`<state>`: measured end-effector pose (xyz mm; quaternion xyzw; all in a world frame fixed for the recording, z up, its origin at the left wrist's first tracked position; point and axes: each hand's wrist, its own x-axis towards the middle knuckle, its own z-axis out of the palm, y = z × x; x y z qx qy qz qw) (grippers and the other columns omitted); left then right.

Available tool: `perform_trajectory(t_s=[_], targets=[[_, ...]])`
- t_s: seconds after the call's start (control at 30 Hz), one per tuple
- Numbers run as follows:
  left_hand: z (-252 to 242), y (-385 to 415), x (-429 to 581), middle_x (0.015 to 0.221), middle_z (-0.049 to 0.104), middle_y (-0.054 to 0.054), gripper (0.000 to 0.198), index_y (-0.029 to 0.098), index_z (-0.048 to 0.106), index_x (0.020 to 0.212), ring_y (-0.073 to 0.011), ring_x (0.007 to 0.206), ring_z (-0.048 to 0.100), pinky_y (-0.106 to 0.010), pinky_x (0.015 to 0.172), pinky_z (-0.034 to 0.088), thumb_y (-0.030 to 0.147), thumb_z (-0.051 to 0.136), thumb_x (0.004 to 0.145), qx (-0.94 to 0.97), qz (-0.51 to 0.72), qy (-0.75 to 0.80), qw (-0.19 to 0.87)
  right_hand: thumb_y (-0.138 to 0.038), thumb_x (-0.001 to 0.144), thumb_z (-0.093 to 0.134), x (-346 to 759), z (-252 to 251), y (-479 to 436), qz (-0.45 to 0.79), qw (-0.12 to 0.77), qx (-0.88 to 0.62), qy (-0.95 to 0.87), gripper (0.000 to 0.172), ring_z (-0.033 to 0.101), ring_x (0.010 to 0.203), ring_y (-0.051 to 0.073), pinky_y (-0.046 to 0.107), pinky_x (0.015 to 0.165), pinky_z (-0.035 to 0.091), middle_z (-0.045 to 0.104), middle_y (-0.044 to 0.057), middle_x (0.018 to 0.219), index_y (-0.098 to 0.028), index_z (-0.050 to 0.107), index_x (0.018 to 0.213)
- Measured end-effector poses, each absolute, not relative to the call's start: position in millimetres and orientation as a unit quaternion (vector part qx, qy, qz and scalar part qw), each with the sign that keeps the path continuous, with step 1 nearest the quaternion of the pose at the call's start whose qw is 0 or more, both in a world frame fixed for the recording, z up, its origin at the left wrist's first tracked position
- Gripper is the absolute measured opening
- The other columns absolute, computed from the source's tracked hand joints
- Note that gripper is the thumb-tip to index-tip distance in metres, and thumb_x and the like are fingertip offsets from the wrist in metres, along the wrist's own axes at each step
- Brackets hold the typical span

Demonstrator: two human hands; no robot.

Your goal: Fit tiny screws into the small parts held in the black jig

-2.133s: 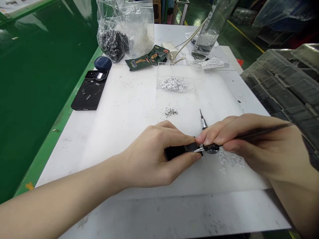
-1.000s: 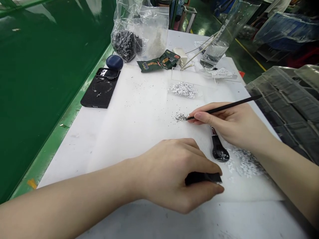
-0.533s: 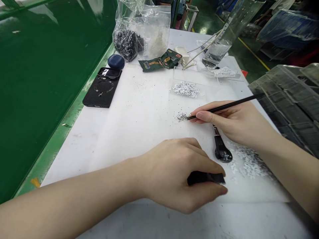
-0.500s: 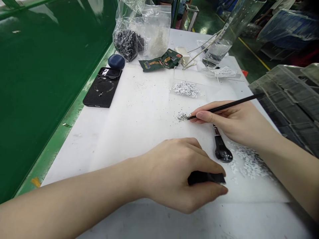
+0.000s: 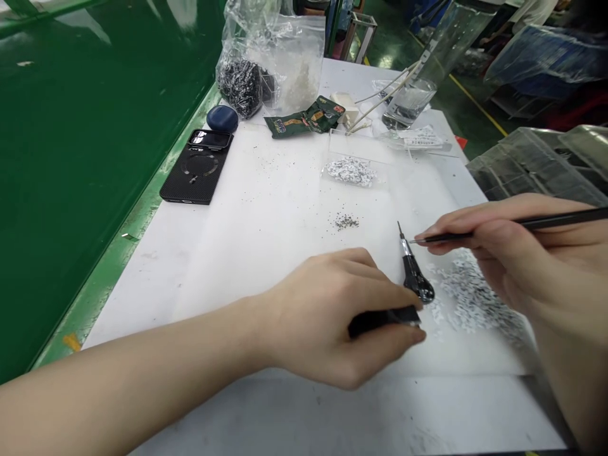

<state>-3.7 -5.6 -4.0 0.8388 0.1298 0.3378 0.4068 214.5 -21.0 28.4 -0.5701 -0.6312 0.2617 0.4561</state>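
My left hand [image 5: 342,316] rests on the white sheet [image 5: 266,209], fingers closed around a small flat black part [image 5: 384,318]. My right hand [image 5: 513,253] pinches thin black tweezers [image 5: 498,228] whose tip hovers beside a small screwdriver [image 5: 413,269] with a black handle, lying on the sheet. A little pile of tiny dark screws [image 5: 346,221] lies just beyond. Loose white bits [image 5: 470,297] are scattered under my right hand.
A clear tray holds white pieces [image 5: 350,171]. At the far end stand bags of parts [image 5: 266,63], a green packet [image 5: 304,117], a water bottle [image 5: 418,76], a black phone [image 5: 197,174] and a blue case [image 5: 222,118]. Stacked plastic trays [image 5: 536,168] are at the right.
My right hand has drawn the tweezers back from the dark screw pile toward the screwdriver and my left hand. The left hand has kept its hold on the black part.
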Motion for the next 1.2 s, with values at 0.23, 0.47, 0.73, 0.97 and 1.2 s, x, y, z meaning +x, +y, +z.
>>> perform_trajectory(t_s=[0.23,0.47,0.73,0.97,1.2], targets=[[0,-3,-4,0.081,0.075,-0.008,0.016,0.007,0.074,0.093,-0.0157,0.075,0.067,-0.029,0.081,0.052,0.012,0.058,0.092,0.85,0.3,0.204,0.382,-0.022,0.088,0.067,232,13,-29,0.361,0.481,-0.363,-0.712,0.012,0.074,0.082,0.028,0.048,0.073,0.062,0.077,0.006,0.087,-0.026,0.078,0.094],[2,-3,-2,0.085,0.075,-0.008,0.02,0.013,0.063,0.073,-0.0164,0.076,0.068,-0.031,0.075,0.052,0.016,0.059,0.093,0.858,0.291,0.213,0.366,-0.015,0.087,0.07,232,10,-30,0.402,0.443,-0.345,-0.723,0.015,0.075,0.088,0.024,0.039,0.078,0.064,0.078,0.007,0.094,-0.023,0.077,0.097],[1,-3,-2,0.074,0.071,-0.004,0.017,0.015,0.062,0.077,-0.0165,0.075,0.067,-0.032,0.075,0.053,0.018,0.058,0.093,0.857,0.291,0.215,0.367,-0.014,0.082,0.074,231,13,-31,0.383,0.405,-0.368,-0.744,0.021,0.076,0.09,0.021,0.03,0.082,0.064,0.08,0.004,0.095,-0.029,0.079,0.097],[0,-4,-2,0.083,0.075,-0.004,0.018,0.017,0.061,0.075,-0.015,0.073,0.067,-0.033,0.078,0.054,0.018,0.057,0.093,0.855,0.291,0.221,0.367,-0.017,0.081,0.075,231,16,-32,0.371,0.393,-0.37,-0.755,0.025,0.077,0.088,0.024,0.034,0.082,0.065,0.08,0.003,0.095,-0.033,0.079,0.1],[0,-3,-2,0.087,0.077,-0.005,0.021,0.015,0.059,0.072,-0.0145,0.073,0.067,-0.032,0.078,0.053,0.016,0.057,0.093,0.854,0.295,0.212,0.371,-0.017,0.081,0.076,230,16,-32,0.364,0.407,-0.358,-0.758,0.027,0.077,0.087,0.023,0.031,0.082,0.065,0.08,0.002,0.096,-0.033,0.079,0.103]])
